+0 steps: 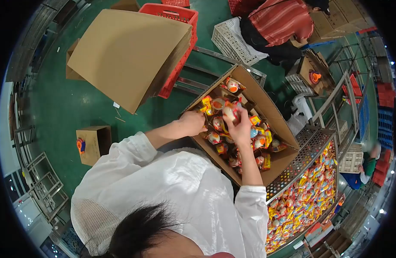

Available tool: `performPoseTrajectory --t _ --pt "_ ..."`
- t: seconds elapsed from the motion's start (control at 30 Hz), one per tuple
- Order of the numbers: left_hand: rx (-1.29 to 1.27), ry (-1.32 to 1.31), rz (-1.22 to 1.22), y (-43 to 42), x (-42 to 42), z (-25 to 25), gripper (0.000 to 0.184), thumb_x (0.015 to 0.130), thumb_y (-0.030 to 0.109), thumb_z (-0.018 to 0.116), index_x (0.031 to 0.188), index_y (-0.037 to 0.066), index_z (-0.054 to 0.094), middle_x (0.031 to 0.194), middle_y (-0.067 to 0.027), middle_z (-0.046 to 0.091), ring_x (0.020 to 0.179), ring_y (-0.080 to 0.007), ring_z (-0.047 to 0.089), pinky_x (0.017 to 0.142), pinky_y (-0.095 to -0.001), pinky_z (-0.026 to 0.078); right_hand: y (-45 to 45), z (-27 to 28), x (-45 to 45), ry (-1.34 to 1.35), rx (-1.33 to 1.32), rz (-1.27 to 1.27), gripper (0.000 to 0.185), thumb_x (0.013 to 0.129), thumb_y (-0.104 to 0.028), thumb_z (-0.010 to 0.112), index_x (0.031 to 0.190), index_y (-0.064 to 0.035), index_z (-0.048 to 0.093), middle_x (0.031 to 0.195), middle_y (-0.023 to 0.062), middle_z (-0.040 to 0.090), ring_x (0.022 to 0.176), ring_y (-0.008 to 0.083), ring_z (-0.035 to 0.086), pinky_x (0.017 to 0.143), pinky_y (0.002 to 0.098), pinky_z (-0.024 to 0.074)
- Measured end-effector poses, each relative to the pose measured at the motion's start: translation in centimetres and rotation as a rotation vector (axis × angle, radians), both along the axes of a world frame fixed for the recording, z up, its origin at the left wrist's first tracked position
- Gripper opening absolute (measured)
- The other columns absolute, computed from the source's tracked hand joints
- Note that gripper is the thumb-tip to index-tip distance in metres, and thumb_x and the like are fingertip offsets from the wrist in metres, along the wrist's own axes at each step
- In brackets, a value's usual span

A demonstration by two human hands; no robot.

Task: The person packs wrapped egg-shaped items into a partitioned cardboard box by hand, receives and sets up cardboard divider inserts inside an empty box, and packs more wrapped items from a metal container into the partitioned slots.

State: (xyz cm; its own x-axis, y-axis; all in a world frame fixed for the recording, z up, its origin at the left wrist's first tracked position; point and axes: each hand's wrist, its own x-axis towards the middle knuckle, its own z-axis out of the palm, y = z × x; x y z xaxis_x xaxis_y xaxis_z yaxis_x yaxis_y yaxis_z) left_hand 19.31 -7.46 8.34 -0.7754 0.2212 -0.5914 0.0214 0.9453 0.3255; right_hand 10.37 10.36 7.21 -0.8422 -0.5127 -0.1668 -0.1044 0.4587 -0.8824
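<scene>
An open cardboard box [267, 92] stands tilted before me, holding many egg-shaped packets in clear, red and yellow wrappers. Over its middle, my right hand [240, 127] is closed around a wrapped egg-shaped packet [229, 113], slightly blurred. My left hand [191, 123] is curled over the box's left rim, its fingertips partly hidden inside next to a yellow-wrapped packet [206, 102]. To the right of the box, a metal bin with a perforated rim [288, 165] is filled with the same kind of packets [303, 195].
Stacked flat cardboard [125, 51] lies on a red crate [191, 19] at upper left. A small box with a tape dispenser [81, 146] is on the green floor. A co-worker in a striped top [282, 21] bends near a white crate [234, 43]. Another person [368, 165] is far right.
</scene>
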Motion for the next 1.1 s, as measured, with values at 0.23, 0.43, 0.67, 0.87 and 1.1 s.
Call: performPoseTrajectory --t 0.23,0.43,0.67,0.87,1.1 --pt "-0.124 0.556 0.072 1.3 -4.8 -3.2 0.054 0.072 0.030 0.067 0.108 -0.007 0.048 0.105 -0.0195 0.054 0.090 -0.0290 0.057 0.074 -0.0347 0.048 -2.8 -3.9 -6.2 0.131 -0.046 -0.086 0.038 0.073 -0.014 0.071 0.102 -0.0020 0.050 0.090 0.0148 0.060 0.081 0.0243 0.061 0.070 0.0318 0.0485" --pt "-0.160 0.436 0.170 2.8 -7.7 -4.4 0.041 0.064 0.015 0.066 0.100 -0.001 0.053 0.095 -0.0145 0.054 0.092 -0.0255 0.055 0.071 -0.0350 0.047 -1.4 -5.5 -7.5 0.270 -0.143 0.031 0.037 0.078 -0.012 0.068 0.104 0.0011 0.046 0.082 0.0097 0.059 0.063 0.0113 0.058 0.054 0.0249 0.0470" --pt "-0.329 0.499 0.031 2.6 -4.6 -3.5 0.024 0.070 0.013 0.057 0.090 0.001 0.053 0.084 -0.0101 0.053 0.078 -0.0234 0.056 0.064 -0.0318 0.049 -3.1 -5.5 -8.6 0.011 -0.101 0.342 0.037 0.075 -0.010 0.068 0.108 -0.0048 0.051 0.090 0.0079 0.060 0.079 0.0182 0.060 0.068 0.0298 0.0478" --pt "-0.366 0.675 -0.058 1.4 -5.3 -1.4 0.021 0.068 0.015 0.059 0.085 0.003 0.055 0.078 -0.0075 0.056 0.070 -0.0183 0.056 0.054 -0.0266 0.047 -4.0 -7.5 -6.9 0.656 0.306 0.413 0.036 0.069 -0.014 0.066 0.104 -0.0094 0.058 0.102 0.0092 0.055 0.095 0.0283 0.053 0.079 0.0387 0.0446" --pt "-0.396 0.569 -0.325 2.5 -8.2 -2.6 0.011 0.068 0.015 0.057 0.072 0.005 0.062 0.069 -0.0068 0.060 0.067 -0.0187 0.058 0.053 -0.0276 0.047 -0.6 -6.1 -6.1 0.673 0.405 0.236 0.032 0.071 -0.019 0.064 0.100 -0.0064 0.060 0.107 0.0106 0.052 0.097 0.0269 0.051 0.079 0.0398 0.0427"
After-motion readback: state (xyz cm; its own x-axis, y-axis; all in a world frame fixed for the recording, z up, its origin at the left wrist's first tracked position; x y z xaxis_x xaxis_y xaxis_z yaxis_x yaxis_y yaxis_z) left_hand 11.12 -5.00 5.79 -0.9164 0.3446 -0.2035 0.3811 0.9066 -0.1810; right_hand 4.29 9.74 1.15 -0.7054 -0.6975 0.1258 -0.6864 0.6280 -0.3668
